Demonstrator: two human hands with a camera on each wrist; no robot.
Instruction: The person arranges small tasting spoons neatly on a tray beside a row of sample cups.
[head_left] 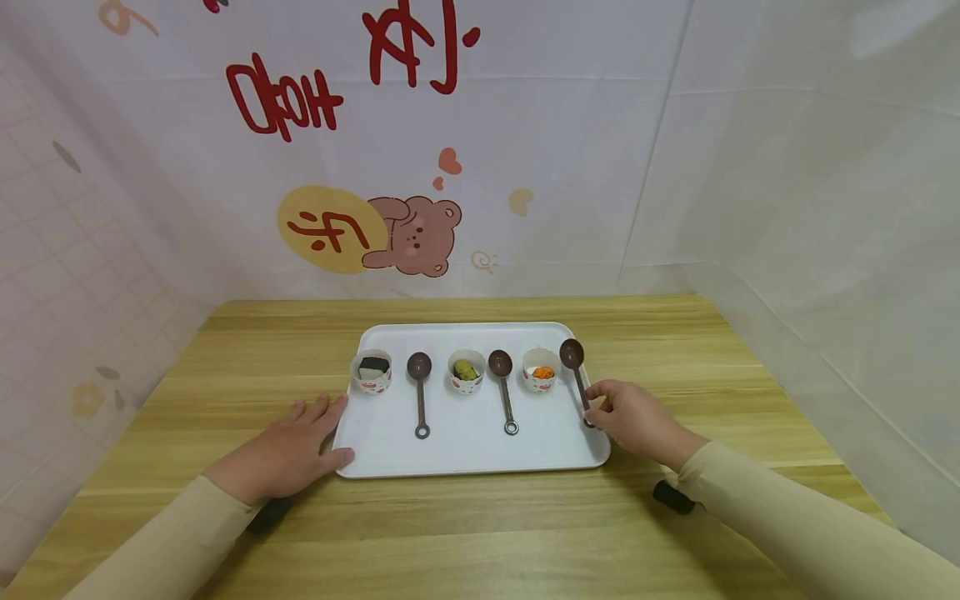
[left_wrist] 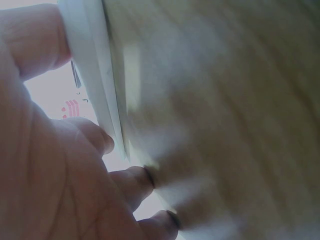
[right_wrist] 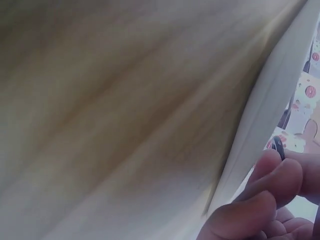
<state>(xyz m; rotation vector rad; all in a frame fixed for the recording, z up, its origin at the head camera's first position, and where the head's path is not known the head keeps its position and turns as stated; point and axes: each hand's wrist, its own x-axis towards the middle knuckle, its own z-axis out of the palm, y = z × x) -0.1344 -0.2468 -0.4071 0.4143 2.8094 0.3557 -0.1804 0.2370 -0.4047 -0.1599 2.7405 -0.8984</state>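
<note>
A white tray (head_left: 465, 457) lies on the wooden table. My left hand (head_left: 288, 450) rests at its left edge, fingers extended and thumb over the rim; the left wrist view shows the fingertips along the tray's side. With the thumb and fingers of my right hand (head_left: 637, 421) I pinch the handle of a brown measuring spoon (head_left: 572, 355) at the tray's right edge. The handle's end (right_wrist: 279, 147) pokes out between the fingertips in the right wrist view. Two more brown spoons, one left (head_left: 420, 367) and one in the middle (head_left: 501, 364), lie bowl-up on the tray.
Three patterned paper cups stand along the tray's far side. The left cup (head_left: 372, 385) holds a black-and-white piece, the middle cup (head_left: 467, 386) something green, the right cup (head_left: 540, 385) something orange. A white printed curtain (head_left: 570, 167) hangs behind the table (head_left: 465, 533).
</note>
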